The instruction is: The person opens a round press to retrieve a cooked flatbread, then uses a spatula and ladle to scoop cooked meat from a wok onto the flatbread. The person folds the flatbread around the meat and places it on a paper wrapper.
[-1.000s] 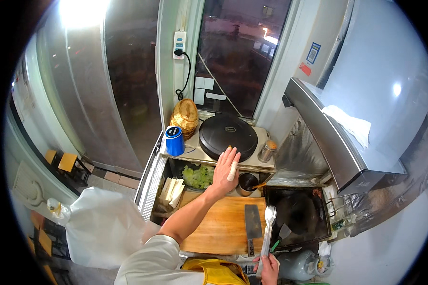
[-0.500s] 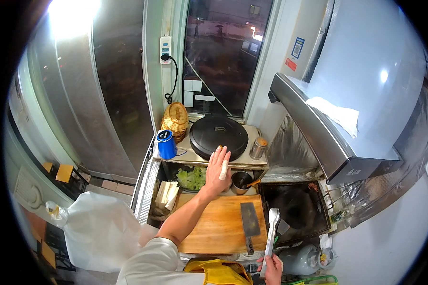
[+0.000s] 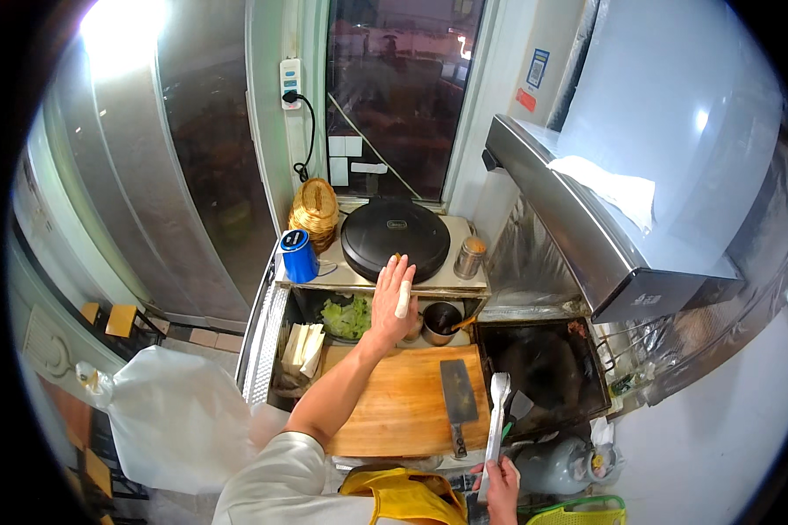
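My left hand (image 3: 394,304) reaches forward over the wooden cutting board (image 3: 394,402), its fingers stretched out and a pale wrap on one of them. The fingertips are at the front edge of a round black electric griddle (image 3: 396,238) with its lid down; whether they press on it I cannot tell. Low on the right, my right hand (image 3: 499,486) grips metal tongs (image 3: 497,420), which point up and away from me. A cleaver (image 3: 458,394) lies flat on the right part of the board, left of the tongs.
A dark square griddle pan (image 3: 543,372) with a scraper sits right of the board, under the range hood (image 3: 578,219). Behind the board are lettuce (image 3: 345,318) and a small pot (image 3: 445,322). A blue cup (image 3: 299,257), wicker basket (image 3: 313,210) and shaker (image 3: 470,258) flank the electric griddle.
The whole view has shifted slightly, so the scene sits a little higher and further left. Both hands keep nearly the same pose, and the tongs stay in my right hand.
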`<state>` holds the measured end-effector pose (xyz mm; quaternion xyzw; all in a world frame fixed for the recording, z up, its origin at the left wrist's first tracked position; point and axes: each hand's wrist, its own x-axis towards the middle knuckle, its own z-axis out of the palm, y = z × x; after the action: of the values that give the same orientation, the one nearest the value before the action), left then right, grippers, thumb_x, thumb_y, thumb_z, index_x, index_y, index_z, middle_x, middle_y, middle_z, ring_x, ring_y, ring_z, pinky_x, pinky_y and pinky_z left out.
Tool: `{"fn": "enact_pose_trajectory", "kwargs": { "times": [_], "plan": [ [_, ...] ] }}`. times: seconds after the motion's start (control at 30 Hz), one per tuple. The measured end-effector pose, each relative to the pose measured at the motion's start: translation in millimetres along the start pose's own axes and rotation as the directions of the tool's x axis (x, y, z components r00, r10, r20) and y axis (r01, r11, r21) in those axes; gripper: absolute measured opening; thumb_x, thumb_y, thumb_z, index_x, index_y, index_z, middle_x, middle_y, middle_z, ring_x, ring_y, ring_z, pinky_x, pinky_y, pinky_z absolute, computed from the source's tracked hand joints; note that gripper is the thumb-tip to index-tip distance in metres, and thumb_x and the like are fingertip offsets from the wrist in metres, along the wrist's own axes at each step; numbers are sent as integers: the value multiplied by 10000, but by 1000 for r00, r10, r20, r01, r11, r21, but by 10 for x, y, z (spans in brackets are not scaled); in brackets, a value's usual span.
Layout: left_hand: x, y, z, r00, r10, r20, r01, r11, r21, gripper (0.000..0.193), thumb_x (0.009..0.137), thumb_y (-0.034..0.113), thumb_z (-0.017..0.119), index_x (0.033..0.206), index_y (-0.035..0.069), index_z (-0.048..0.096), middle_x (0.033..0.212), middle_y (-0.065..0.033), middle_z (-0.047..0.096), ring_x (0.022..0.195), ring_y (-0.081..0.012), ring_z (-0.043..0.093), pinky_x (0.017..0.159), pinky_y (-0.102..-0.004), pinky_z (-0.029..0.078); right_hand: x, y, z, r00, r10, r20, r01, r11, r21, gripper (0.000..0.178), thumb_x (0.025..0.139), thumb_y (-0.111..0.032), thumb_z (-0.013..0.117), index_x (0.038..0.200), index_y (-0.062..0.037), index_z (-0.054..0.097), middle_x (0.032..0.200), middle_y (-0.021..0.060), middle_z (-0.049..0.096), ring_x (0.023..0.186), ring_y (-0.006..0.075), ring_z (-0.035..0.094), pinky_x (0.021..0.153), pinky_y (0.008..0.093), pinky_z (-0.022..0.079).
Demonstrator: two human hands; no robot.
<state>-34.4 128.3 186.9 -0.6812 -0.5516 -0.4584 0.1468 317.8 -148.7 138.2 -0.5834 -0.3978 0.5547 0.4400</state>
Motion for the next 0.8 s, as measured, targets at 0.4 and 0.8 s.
{"fn": "enact_pose_trajectory", "kwargs": {
  "times": [0.4,0.8],
  "plan": [
    [15,20,42,1000,19,0,-19,1000,-22,688,740,-52,701,1403,-43,518,1573,-257,447,1490,-467,390,1228,-568,342,134,190,-150,999,32,17,-33,998,50,283,1080,-169,564,1237,64,598,866,173,732,568,168,625,528,317,527],
    [20,74,112,999,31,17,-31,999,24,674,773,-25,727,1409,-43,506,1562,-257,454,1487,-487,378,1218,-563,347,114,189,-148,990,124,67,-132,981,141,401,1074,-237,582,1375,27,564,897,123,729,613,147,616,577,315,522]
  ]
}}
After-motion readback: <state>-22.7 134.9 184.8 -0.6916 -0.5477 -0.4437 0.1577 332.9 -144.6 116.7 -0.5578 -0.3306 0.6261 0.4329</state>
